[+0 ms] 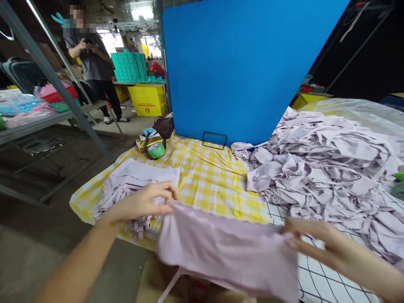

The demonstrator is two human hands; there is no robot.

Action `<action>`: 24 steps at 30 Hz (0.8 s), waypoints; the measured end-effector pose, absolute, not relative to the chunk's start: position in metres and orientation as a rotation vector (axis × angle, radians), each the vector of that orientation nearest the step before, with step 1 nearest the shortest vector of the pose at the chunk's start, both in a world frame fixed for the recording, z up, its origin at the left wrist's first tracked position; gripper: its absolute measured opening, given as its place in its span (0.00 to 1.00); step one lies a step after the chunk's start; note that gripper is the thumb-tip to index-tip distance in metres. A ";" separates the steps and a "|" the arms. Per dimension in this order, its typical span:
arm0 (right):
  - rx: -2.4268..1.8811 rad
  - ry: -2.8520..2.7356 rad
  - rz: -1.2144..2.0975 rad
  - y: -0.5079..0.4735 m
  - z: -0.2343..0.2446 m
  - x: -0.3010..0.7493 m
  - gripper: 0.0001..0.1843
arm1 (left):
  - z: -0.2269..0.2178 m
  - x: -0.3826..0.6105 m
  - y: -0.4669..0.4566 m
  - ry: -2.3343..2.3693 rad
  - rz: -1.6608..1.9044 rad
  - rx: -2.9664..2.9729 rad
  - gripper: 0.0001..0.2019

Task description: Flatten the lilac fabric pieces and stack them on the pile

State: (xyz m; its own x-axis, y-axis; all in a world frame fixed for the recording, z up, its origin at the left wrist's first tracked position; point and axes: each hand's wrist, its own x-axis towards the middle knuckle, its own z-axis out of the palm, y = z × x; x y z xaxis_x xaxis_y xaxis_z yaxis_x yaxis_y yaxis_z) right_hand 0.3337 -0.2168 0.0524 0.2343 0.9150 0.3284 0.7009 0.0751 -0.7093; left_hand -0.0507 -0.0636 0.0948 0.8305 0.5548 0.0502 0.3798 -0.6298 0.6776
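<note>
A pale lilac garment piece [227, 248] with a thin strap hangs stretched between my two hands, above the near edge of the table. My left hand [148, 200] pinches its upper left corner between thumb and fingers. At the other end, my right hand [318, 240] grips the upper right corner; its fingertips are slightly blurred. Just beyond my left hand lies a flat stack of similar lilac pieces [142, 172], straps bunched at its near side. To the right spreads a large loose heap of the same lilac fabric [331, 168].
A yellow checked cloth [208, 176] covers the table's left part, a black-and-white grid cloth [318, 277] the right. A blue panel [240, 71] stands behind. A green tape roll [156, 150] sits back left. One person [91, 59] stands beyond a metal-framed table [57, 111].
</note>
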 end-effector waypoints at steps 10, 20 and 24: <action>-2.153 -1.998 0.571 -0.105 -0.026 0.343 0.05 | -0.037 0.033 0.005 1.310 0.331 2.147 0.08; -2.118 -1.970 0.364 -0.073 -0.038 0.358 0.04 | -0.054 0.054 0.039 1.502 0.524 2.151 0.09; -2.153 -1.875 0.159 -0.068 -0.044 0.346 0.12 | -0.057 0.062 0.031 1.565 0.625 2.219 0.20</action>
